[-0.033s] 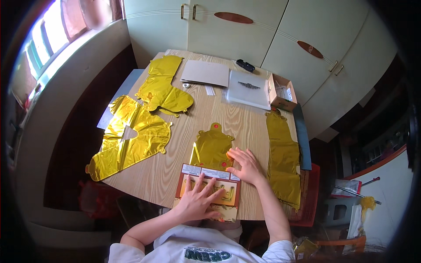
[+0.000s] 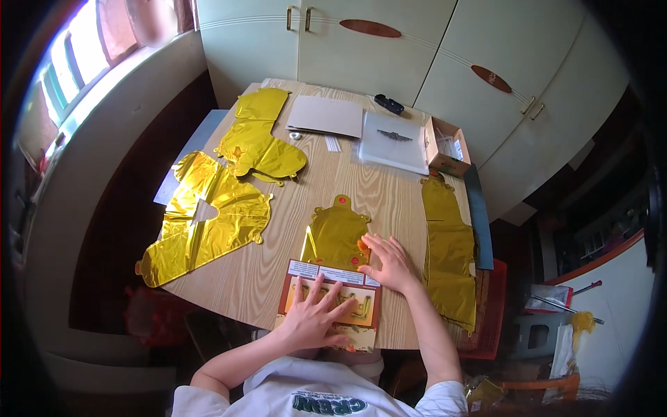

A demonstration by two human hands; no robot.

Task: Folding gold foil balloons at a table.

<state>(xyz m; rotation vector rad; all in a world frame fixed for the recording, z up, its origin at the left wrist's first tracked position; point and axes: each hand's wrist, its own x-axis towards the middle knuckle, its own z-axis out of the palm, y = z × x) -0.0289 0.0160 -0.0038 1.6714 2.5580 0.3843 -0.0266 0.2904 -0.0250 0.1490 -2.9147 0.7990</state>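
My left hand (image 2: 313, 318) lies flat with spread fingers on a printed card (image 2: 365, 306) at the table's near edge. The card is orange and brown with a white strip along its top and overlaps the lower end of a folded gold foil balloon (image 2: 336, 235). That balloon has small tabs round its edge and a few red dots. Fingers stretched out, my right hand (image 2: 393, 267) rests at the balloon's right edge, close to the card's upper right corner. Nothing is gripped in either hand.
More flat gold foil balloons lie at the left (image 2: 215, 219), far left (image 2: 267, 139) and right (image 2: 450, 250) of the table (image 2: 316, 181). Along the back are a grey sheet (image 2: 325, 115), a clear plastic bag (image 2: 385, 153), a black object (image 2: 389, 104) and an open box (image 2: 445, 163).
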